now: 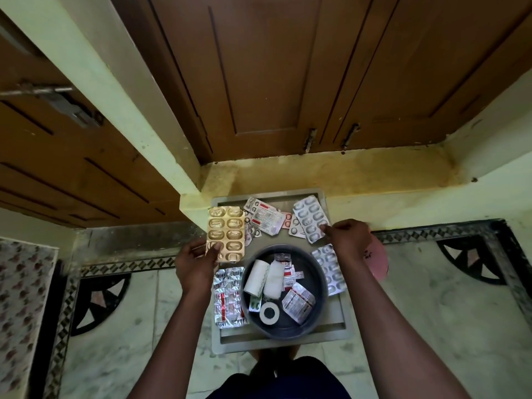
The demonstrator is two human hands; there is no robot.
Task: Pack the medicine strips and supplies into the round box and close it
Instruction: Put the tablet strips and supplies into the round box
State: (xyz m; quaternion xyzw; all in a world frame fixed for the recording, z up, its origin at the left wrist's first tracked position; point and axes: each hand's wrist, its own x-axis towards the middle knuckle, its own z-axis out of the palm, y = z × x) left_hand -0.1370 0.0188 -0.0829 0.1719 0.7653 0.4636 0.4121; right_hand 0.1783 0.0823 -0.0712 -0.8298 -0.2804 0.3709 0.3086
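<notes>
A round dark grey box (321,279) stands open on a grey tray (277,339). Inside lie bandage rolls (272,279), a white tape roll (269,312) and small strips (298,302). My left hand (197,264) holds a gold blister strip (226,233) upright above the tray's left side. My right hand (347,236) pinches the lower corner of a silver blister strip (311,218) at the tray's far right. Another silver strip (331,269) lies right of the box, and a crumpled silver-red strip (229,300) lies to its left.
More loose strips (266,218) lie at the tray's far end. A pink object (380,262) sits on the floor to the right, partly behind my right arm. Brown wooden doors (273,82) and a yellow step (331,171) rise beyond the tray. My knees are below the tray.
</notes>
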